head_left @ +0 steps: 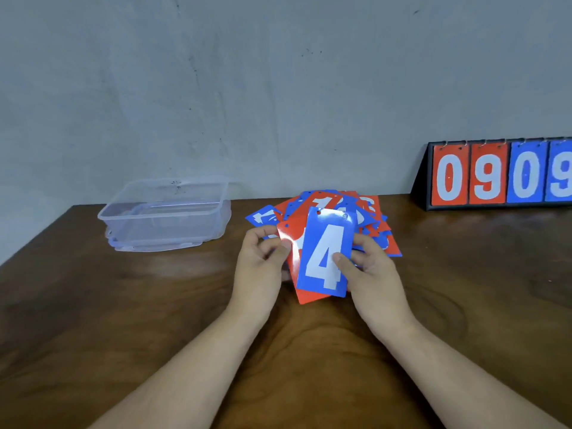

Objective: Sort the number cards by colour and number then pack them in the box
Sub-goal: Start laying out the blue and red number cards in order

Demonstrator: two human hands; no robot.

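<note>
A blue card with a white 4 [325, 252] is lifted above the table, and my right hand [368, 270] pinches its right edge with the thumb on its face. Behind it sits a red card [291, 243], which my left hand [260, 261] pinches at its left edge. Further back, a loose pile of red and blue number cards [365, 212] lies spread on the wooden table [123, 305]. A clear plastic box [164, 215] stands open at the back left, with nothing visible inside.
A black flip scoreboard [495, 174] showing red 0 9 and blue 0 9 stands at the back right against the grey wall. The clear box sits on what looks like its own lid.
</note>
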